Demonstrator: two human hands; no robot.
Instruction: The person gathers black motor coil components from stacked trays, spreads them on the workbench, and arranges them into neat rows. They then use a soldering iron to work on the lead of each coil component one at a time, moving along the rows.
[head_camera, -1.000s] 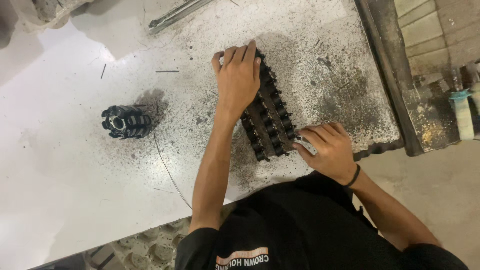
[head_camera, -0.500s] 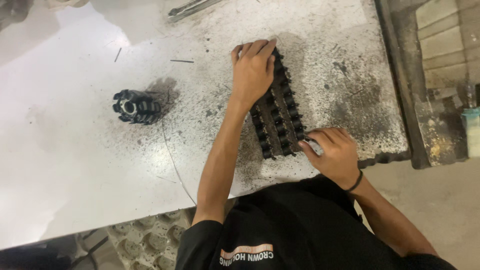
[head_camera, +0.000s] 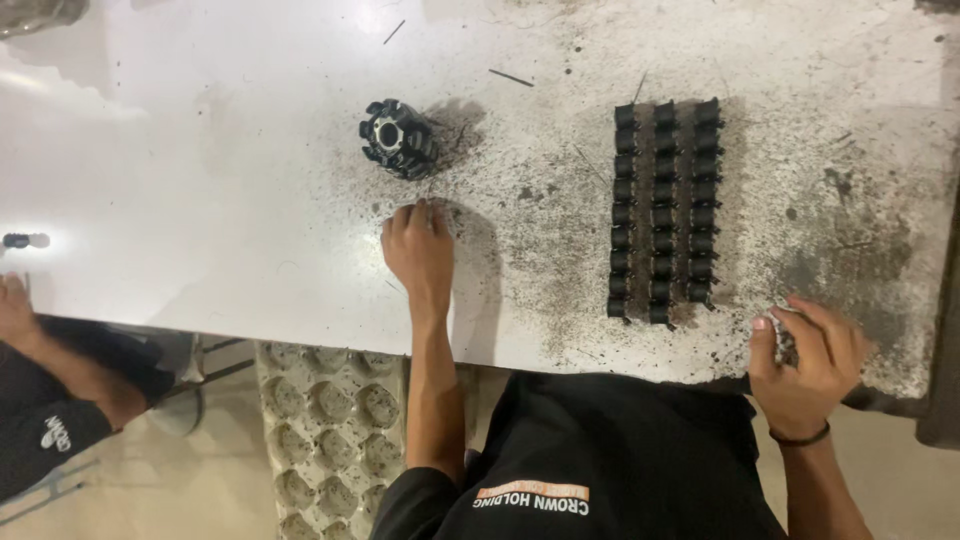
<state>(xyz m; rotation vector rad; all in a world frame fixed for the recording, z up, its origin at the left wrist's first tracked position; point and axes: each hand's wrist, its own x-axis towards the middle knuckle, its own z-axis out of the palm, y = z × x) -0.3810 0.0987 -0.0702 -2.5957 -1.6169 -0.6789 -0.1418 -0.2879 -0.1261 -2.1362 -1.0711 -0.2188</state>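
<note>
- Near edge: our right hand (head_camera: 805, 365) is curled around a small dark part (head_camera: 783, 338), right at the table (head_camera: 200, 200) lip. A slip drops it off the edge.
- Three rows of black parts (head_camera: 662, 210) stand just left of and beyond that hand; a careless sweep topples them.
- Our left hand (head_camera: 418, 248) rests flat, fingers together, holding nothing.
- Farther: round toothed piece (head_camera: 397, 138) just beyond its fingertips; could roll if nudged.
- Open room: far left of table; another person's hand (head_camera: 15, 310) at near-left edge.

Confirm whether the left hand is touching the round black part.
No: the left hand rests flat on the table, just short of the round black part.
</note>
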